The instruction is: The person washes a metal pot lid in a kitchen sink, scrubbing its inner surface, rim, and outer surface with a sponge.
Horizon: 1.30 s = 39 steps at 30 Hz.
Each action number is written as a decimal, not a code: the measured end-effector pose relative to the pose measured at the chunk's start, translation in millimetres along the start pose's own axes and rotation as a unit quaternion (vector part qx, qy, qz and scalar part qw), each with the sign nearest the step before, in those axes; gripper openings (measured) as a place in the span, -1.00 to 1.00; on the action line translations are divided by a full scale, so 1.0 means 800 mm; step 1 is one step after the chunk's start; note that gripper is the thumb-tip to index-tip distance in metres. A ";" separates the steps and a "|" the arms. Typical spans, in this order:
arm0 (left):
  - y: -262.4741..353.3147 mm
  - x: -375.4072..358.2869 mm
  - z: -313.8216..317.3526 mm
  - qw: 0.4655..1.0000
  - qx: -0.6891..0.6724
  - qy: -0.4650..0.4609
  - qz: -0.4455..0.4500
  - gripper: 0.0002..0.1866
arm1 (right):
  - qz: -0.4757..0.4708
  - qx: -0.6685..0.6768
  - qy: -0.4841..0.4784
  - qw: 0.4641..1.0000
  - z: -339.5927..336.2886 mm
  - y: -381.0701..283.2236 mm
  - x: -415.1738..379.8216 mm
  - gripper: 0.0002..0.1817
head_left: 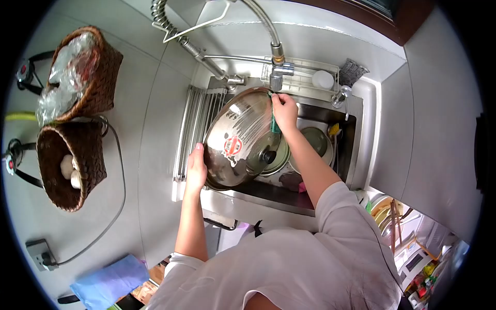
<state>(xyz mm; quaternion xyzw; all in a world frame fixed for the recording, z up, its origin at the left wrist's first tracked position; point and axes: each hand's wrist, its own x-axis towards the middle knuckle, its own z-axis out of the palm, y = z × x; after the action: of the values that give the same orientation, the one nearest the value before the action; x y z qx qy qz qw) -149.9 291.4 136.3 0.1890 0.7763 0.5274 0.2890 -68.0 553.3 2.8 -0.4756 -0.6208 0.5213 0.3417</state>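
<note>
A large round metal lid (222, 124) with a red and white sticker and a black knob is tilted over the left part of the sink. My left hand (196, 168) grips its lower left rim. At the lid's upper right edge, my right hand (285, 111) is closed on a green cloth or pad (275, 123), partly hidden by the fingers. Light scrub-like streaks show on the lid near it. Below and right of the lid, green dishes (314, 144) lie in the sink (349, 150).
A faucet (277, 72) and wire rack (302, 80) stand behind the sink. A slatted drying rack (194, 121) is left of it. Two woven baskets (106, 72) with plastic bags and white round items hang on the left wall or counter, near a cable and socket (41, 256).
</note>
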 end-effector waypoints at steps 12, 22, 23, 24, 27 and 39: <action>0.012 0.002 0.012 0.953 0.229 0.047 0.194 -0.61 | -0.483 -0.134 -0.106 0.859 0.018 -0.124 -0.173 -0.88; 0.001 0.001 0.005 0.954 0.216 0.071 0.193 -0.62 | -0.407 -0.112 -0.055 0.905 0.032 -0.126 -0.122 -0.90; -0.001 0.001 0.006 0.956 0.205 0.073 0.197 -0.62 | -0.453 -0.130 -0.083 0.878 0.034 -0.121 -0.147 -0.92; -0.003 0.000 0.007 0.957 0.196 0.075 0.199 -0.62 | -0.486 -0.128 -0.120 0.856 0.029 -0.120 -0.174 -0.93; -0.004 -0.002 0.004 0.960 0.185 0.069 0.197 -0.61 | -0.544 -0.131 -0.138 0.818 0.026 -0.123 -0.179 -0.92; -0.006 -0.003 0.001 0.968 0.155 0.069 0.185 -0.57 | -0.527 -0.172 -0.149 0.819 0.030 -0.123 -0.192 -0.94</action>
<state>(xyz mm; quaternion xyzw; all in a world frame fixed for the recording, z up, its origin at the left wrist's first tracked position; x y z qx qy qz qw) -147.2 288.8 132.5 0.3346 0.8184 0.4565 0.0993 -64.9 399.5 104.5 -0.0430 -0.8995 0.2112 0.3801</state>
